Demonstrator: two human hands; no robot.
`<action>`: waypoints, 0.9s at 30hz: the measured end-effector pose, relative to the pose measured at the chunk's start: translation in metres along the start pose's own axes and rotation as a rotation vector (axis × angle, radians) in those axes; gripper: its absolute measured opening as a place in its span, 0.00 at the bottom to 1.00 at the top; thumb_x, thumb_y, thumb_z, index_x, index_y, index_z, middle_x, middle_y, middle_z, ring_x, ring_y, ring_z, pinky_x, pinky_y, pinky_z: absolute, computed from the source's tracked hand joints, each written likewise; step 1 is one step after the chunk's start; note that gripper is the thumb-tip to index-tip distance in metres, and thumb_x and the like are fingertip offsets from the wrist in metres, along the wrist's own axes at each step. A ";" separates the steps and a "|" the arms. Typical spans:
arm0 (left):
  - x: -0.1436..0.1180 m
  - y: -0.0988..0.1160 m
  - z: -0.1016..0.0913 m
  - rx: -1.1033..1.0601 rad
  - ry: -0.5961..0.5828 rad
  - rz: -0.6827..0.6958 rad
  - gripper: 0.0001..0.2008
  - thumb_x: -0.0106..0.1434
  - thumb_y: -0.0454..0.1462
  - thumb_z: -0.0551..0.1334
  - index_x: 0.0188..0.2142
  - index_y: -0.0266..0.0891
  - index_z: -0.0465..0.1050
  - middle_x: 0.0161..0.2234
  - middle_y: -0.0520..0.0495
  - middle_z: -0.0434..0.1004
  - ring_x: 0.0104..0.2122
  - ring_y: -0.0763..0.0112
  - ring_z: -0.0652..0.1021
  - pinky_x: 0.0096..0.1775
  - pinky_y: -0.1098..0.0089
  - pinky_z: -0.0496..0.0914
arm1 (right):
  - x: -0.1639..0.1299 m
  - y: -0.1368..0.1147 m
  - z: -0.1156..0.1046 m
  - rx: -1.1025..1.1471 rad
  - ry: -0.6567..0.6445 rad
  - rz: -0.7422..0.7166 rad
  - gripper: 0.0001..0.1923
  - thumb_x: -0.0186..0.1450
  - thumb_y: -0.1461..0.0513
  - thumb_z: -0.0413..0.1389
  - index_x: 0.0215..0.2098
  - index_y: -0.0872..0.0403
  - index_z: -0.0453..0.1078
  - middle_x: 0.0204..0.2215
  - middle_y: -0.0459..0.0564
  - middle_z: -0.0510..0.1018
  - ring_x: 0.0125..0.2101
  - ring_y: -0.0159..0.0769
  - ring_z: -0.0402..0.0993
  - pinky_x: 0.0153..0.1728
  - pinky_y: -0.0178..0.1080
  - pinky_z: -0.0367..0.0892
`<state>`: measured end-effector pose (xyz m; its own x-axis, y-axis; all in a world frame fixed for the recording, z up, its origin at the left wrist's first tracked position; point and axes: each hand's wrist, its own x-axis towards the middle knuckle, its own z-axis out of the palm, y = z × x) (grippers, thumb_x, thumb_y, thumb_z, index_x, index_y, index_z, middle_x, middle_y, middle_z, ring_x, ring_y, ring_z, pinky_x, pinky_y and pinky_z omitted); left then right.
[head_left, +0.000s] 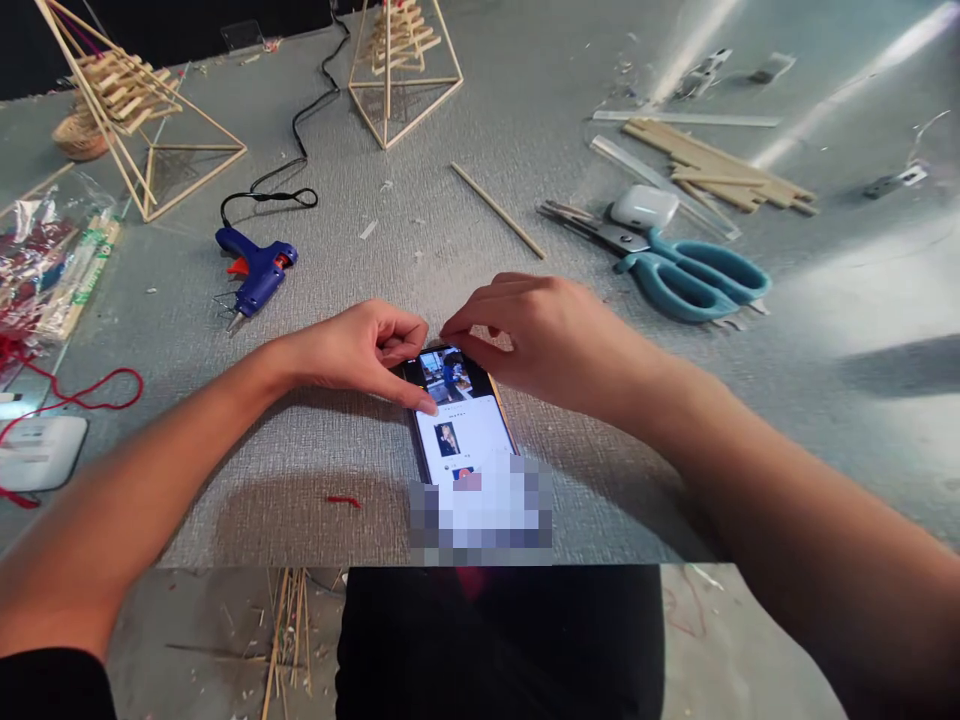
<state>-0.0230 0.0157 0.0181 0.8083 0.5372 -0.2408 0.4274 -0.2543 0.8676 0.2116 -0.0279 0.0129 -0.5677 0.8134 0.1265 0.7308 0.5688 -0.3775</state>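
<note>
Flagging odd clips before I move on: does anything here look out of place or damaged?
Yes. Blocky squares cover the lower part of the phone, probably image masking rather than damage. Thin sticks lie on the floor below the table, which looks untidy. I see no clear damage.

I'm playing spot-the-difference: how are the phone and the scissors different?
The phone is lit up; the scissors have blue-green handles and metal blades. The phone points away from the person; the scissors lie more across the table. The left hand and right hand are at the phone; neither is on the scissors. Both things rest on the table.
</note>
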 end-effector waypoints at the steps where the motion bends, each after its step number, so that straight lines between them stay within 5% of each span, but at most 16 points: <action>1: 0.000 0.000 0.000 -0.005 0.007 0.001 0.30 0.52 0.45 0.77 0.23 0.41 0.53 0.21 0.63 0.50 0.22 0.83 0.54 0.26 0.73 0.48 | -0.001 0.001 0.000 0.047 -0.006 -0.017 0.11 0.73 0.62 0.55 0.46 0.53 0.80 0.40 0.54 0.85 0.43 0.44 0.78 0.44 0.44 0.68; 10: -0.003 0.003 0.001 -0.103 0.030 0.026 0.25 0.61 0.39 0.70 0.23 0.42 0.51 0.20 0.62 0.50 0.21 0.83 0.54 0.26 0.72 0.49 | -0.012 -0.012 0.001 0.161 -0.108 -0.108 0.33 0.60 0.45 0.71 0.56 0.53 0.73 0.49 0.57 0.77 0.53 0.55 0.70 0.54 0.53 0.67; 16: -0.004 0.003 0.000 -0.128 0.011 0.057 0.23 0.58 0.36 0.70 0.22 0.41 0.52 0.21 0.62 0.50 0.22 0.83 0.55 0.27 0.72 0.50 | -0.008 -0.003 0.005 0.236 -0.016 -0.168 0.26 0.67 0.45 0.62 0.55 0.53 0.73 0.47 0.56 0.80 0.50 0.51 0.74 0.53 0.52 0.68; 21: -0.002 -0.008 -0.002 -0.155 -0.052 0.114 0.26 0.52 0.39 0.75 0.22 0.41 0.54 0.21 0.62 0.53 0.22 0.83 0.56 0.28 0.71 0.51 | 0.003 0.006 0.008 0.261 0.128 -0.212 0.15 0.72 0.52 0.58 0.49 0.53 0.74 0.41 0.53 0.82 0.41 0.43 0.76 0.45 0.47 0.70; 27: 0.002 -0.025 -0.003 -0.152 -0.088 0.153 0.28 0.50 0.44 0.78 0.25 0.42 0.56 0.22 0.62 0.53 0.23 0.81 0.57 0.29 0.70 0.50 | 0.005 0.008 0.021 0.347 0.268 -0.260 0.07 0.74 0.58 0.56 0.43 0.51 0.76 0.37 0.50 0.82 0.39 0.40 0.77 0.46 0.46 0.70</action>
<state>-0.0333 0.0252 -0.0030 0.8940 0.4280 -0.1322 0.2363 -0.1999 0.9509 0.2062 -0.0218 -0.0086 -0.5638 0.6789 0.4703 0.3837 0.7196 -0.5788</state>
